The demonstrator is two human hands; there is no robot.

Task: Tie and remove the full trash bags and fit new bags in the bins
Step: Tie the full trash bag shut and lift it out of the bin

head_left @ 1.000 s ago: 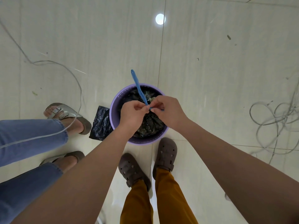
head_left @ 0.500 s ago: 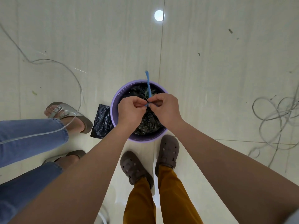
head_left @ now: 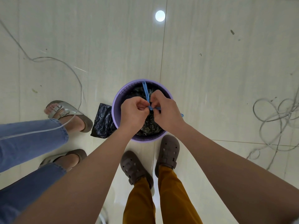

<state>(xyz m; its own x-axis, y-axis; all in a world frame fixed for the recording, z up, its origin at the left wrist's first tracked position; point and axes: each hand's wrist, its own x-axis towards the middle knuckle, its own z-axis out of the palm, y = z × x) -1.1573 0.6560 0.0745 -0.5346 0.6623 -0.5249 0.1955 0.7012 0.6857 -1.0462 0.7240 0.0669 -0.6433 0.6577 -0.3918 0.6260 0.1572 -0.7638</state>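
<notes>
Over purple bin (head_left: 116,101), hands hiding knot, blue drawstring (head_left: 146,92) pinched

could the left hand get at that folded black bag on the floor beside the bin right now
Probably not at once: the left hand is busy pinching the blue tie over the bin. Nothing lies between it and the folded black bag once it lets go.

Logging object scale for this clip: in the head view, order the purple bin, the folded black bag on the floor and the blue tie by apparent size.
1. purple bin
2. folded black bag
3. blue tie, thin and partly hidden by both hands
</notes>
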